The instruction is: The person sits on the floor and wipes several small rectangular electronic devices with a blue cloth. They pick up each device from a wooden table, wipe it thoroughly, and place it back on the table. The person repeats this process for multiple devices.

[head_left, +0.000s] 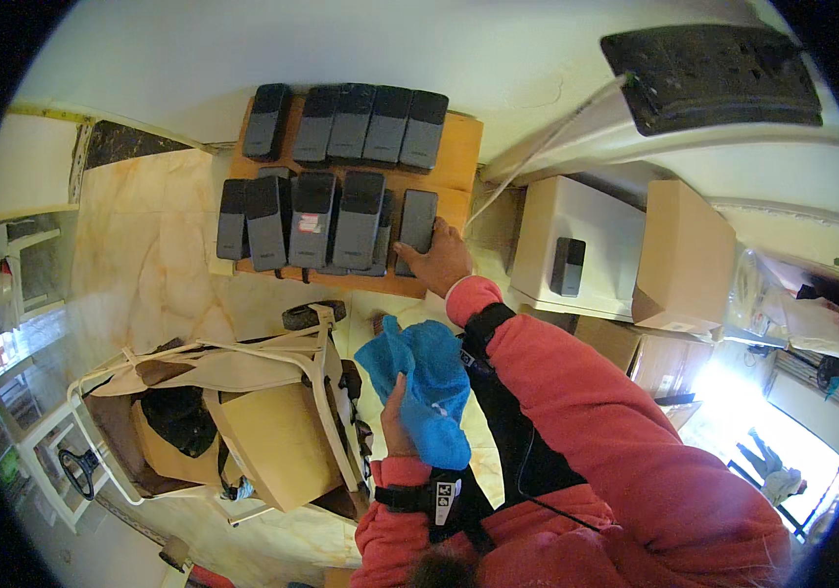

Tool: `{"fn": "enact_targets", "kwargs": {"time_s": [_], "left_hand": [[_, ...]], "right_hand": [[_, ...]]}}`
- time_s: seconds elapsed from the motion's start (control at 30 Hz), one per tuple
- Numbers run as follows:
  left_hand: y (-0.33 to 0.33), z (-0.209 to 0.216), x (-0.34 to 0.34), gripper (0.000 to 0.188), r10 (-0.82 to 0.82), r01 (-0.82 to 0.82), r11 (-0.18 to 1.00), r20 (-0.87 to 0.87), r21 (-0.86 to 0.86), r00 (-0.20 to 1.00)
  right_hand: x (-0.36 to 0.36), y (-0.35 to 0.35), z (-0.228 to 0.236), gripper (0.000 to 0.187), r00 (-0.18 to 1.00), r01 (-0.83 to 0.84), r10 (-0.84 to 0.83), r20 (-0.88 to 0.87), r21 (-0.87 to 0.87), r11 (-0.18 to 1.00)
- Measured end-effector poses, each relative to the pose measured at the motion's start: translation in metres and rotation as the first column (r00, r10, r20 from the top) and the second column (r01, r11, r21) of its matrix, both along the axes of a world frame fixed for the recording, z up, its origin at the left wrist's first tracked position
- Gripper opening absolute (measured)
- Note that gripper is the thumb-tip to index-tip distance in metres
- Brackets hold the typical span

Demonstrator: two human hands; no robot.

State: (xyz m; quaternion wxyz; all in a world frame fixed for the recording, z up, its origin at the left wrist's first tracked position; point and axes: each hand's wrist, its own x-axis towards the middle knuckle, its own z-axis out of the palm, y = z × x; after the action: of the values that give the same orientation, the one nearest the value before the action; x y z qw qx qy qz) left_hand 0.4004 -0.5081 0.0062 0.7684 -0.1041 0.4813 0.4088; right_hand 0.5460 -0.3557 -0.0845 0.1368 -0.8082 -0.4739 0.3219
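Observation:
My right hand (pixel 439 261) reaches to the near right corner of a wooden tabletop (pixel 463 157). Its thumb and fingers are closed round the lower end of a dark grey oblong device (pixel 417 216). Whether that device is lifted or still rests on the wood, I cannot tell. A bright blue cloth (pixel 429 367) hangs bunched in my left hand (pixel 398 421), below the table's front edge. Several similar two-tone grey devices (pixel 423 129) stand in a back row. More fill a front row, one of them a device with a pinkish-white label (pixel 311 220).
At the lower left stands a wheeled cart (pixel 316 377) with a cardboard box (pixel 272 441) and a black cloth item (pixel 179 419). Another grey device (pixel 566 267) lies on a white box (pixel 537 230) at right, beside an open cardboard flap (pixel 684 260). A black panel (pixel 713 78) is upper right.

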Motion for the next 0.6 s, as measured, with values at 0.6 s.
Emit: {"fn": "enact_targets", "kwargs": {"time_s": [0.6], "left_hand": [[0.049, -0.001, -0.025, 0.044, -0.004, 0.006, 0.999, 0.031, -0.044, 1.000]], "right_hand": [[0.029, -0.009, -0.005, 0.054, 0.930, 0.157, -0.151, -0.335, -0.010, 0.988]]}}
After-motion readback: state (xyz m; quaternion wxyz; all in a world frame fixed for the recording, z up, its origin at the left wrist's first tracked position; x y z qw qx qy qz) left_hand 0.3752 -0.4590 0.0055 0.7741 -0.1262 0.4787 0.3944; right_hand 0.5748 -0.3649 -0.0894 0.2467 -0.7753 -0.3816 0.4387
